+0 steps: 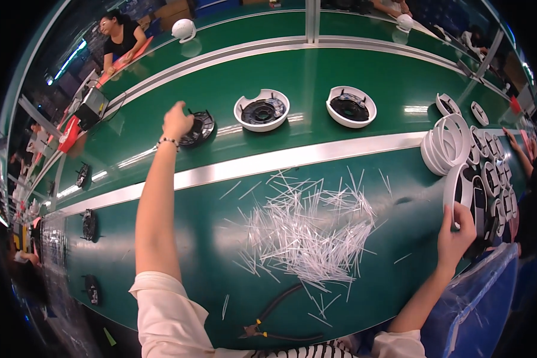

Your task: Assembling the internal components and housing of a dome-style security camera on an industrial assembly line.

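Observation:
My left hand [178,123] reaches far out over the green belt, its fingers closed at the left edge of a black round part [201,129] with short upright posts. To its right stand two white round housings, one with a notched rim [243,118] and another [364,121], both with black parts inside. At the right, my right hand [457,234] grips the lower rim of a white round housing [451,186], held on edge. Just above that hand is a stack of white rings [434,156].
White plastic strips [316,238] lie heaped on the green table. Pliers [258,327] with dark handles rest by the near edge. Many white-rimmed parts [491,178] crowd the right end. Small black parts [89,225] are at the left. Another person [124,39] sits across the belt.

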Available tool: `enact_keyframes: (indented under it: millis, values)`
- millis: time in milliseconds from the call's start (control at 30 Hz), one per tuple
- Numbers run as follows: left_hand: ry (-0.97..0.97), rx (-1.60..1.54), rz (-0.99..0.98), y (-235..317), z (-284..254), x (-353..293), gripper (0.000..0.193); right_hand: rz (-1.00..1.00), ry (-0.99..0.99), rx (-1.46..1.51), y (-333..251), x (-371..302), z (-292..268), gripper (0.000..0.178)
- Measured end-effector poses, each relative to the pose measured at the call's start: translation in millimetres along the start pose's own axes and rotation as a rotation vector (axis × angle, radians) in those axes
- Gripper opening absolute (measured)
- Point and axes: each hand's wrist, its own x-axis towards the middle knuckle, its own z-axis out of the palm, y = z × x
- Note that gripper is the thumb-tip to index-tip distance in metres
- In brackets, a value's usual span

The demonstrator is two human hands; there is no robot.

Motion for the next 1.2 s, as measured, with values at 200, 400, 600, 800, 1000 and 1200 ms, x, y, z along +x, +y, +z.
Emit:
enact_keyframes:
  millis: [200,400,600,800,1000,1200]
  values:
    - [0.037,-0.117,-0.139,-0.1,-6.9,-21.1,0.045,-0.717,-0.319,0.526,-131.7,-40.9,-20.6,0.014]
    - [0.028,-0.832,-0.095,-15.9,-14.5,-79.1,0.023,-1.181,-0.742,0.756,-177.5,-122.9,-11.1,0.016]
    - [-0.021,-1.311,-0.147,23.0,-70.3,-234.4,0.028,-1.275,-0.917,0.594,-187.1,-163.2,-6.0,0.007]
    - [-0.026,-1.521,-0.115,23.6,-95.2,-279.8,0.029,-1.018,-1.228,0.373,-223.3,-129.5,-9.3,0.092]
    - [-0.074,-1.625,-0.112,34.0,-108.2,-301.1,0.029,-0.85,-1.343,0.275,-225.0,-127.4,7.4,0.104]
    - [-0.015,-1.85,-0.122,34.9,-100.7,-314.8,0.034,-0.215,-0.796,1.06,-222.3,-108.1,20.8,0.111]
